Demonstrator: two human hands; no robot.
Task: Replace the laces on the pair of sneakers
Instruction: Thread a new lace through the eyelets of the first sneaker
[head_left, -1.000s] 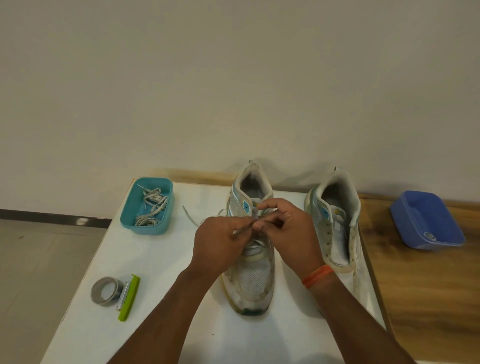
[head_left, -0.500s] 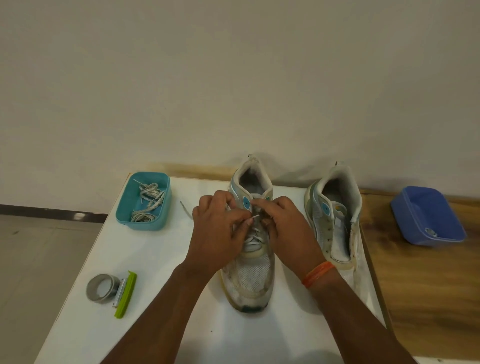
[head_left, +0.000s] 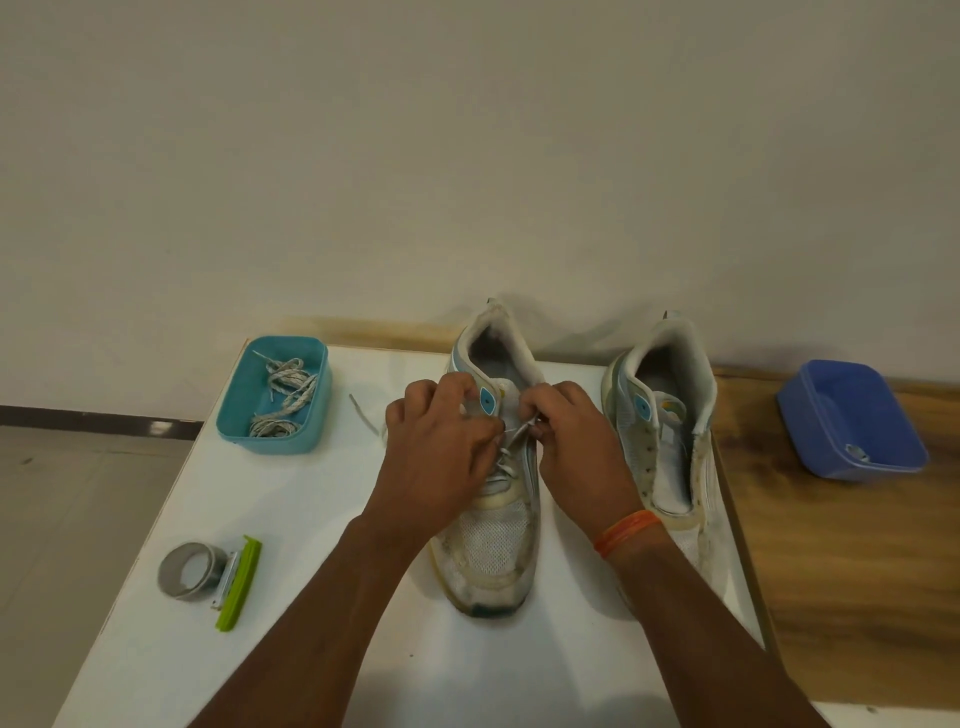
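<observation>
Two worn white sneakers stand on the white table (head_left: 311, 519), toes toward me. The left sneaker (head_left: 491, 551) is partly laced with a white lace (head_left: 511, 439). My left hand (head_left: 441, 457) grips the sneaker's left side near the upper eyelets. My right hand (head_left: 576, 441) pinches the lace end at the right eyelets. A loose lace end (head_left: 363, 413) trails on the table left of my left hand. The right sneaker (head_left: 670, 415) has no lace in its eyelets.
A teal tub (head_left: 311, 441) holding several greyish laces sits at the table's back left. A grey tape roll (head_left: 189, 569) and a green clip tool (head_left: 239, 584) lie front left. A blue tub (head_left: 852, 415) rests on the wooden surface to the right.
Both hands have moved up the left sneaker toward its collar. The lace end has gone from between both hands into the right hand's pinch at the upper eyelets.
</observation>
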